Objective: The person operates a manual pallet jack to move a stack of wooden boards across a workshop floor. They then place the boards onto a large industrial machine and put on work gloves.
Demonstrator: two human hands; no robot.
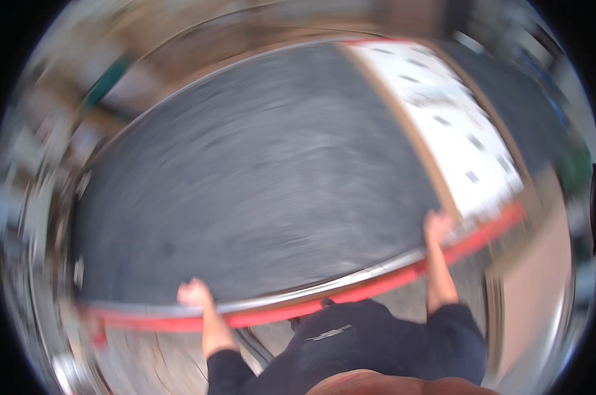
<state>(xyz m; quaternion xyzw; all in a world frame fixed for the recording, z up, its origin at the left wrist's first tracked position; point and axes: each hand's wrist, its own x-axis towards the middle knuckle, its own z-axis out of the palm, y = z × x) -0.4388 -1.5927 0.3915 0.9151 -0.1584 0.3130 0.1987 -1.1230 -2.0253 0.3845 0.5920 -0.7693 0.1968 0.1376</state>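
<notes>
Your left hand [194, 293] and right hand [437, 226] are clamped on the desk's [258, 184] red edge [377, 284]; pinched fingers are the risk.

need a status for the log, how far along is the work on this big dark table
Done: nothing clearly; the picture is blurred. In hand: left hand and right hand are both at the near metal-and-red edge of the dark table top. Left: the white board lies untouched alongside.
</notes>
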